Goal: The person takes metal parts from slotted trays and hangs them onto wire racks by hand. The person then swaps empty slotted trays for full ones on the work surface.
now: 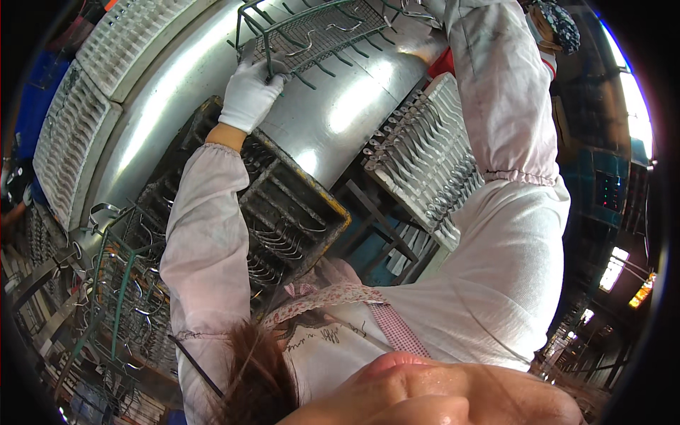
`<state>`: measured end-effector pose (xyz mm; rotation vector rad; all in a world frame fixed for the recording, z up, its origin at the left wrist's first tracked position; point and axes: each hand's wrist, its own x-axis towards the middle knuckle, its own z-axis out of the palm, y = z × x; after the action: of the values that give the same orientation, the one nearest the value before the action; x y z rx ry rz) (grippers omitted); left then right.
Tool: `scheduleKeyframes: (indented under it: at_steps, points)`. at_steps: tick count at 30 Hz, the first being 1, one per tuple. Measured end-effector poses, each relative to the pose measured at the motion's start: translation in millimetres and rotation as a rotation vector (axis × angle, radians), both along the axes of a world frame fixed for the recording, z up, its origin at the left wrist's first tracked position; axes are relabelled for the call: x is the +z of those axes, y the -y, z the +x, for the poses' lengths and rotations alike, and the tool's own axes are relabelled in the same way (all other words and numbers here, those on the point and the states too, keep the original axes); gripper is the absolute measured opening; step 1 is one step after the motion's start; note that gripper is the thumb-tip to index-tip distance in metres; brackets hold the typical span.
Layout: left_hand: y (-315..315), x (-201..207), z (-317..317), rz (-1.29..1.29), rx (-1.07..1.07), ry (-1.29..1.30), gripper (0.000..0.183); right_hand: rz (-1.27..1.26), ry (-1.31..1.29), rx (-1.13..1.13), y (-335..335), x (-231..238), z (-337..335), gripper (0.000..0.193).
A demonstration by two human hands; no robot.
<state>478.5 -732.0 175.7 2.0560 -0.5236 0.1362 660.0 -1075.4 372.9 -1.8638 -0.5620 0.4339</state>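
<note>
Green wire rack (327,41): above the shiny metal counter (340,113), extending ahead and to the right of the left fingers, long axis running left to right.
Left hand (253,92): gloved, at the rack's left end, fingers curled around its corner.
Right hand (434,8): near the opposite end, cropped by the upper edge; finger state cannot be told.

Dark script (327,335) on white shirt (474,283)
</note>
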Motion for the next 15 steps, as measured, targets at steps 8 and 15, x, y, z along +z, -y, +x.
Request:
scheduleKeyframes:
  at_steps: [8, 15]
  points:
    - [12.2, -2.2, 4.7, 0.007, -0.029, -0.018, 0.015, -0.276, -0.166, 0.001, 7.3, -21.3, 11.2, 0.04]
    - [9.4, -4.8, 9.6, -0.097, -0.029, -0.137, 0.015, -0.705, 0.191, -0.121, -4.7, -10.5, 3.2, 0.048]
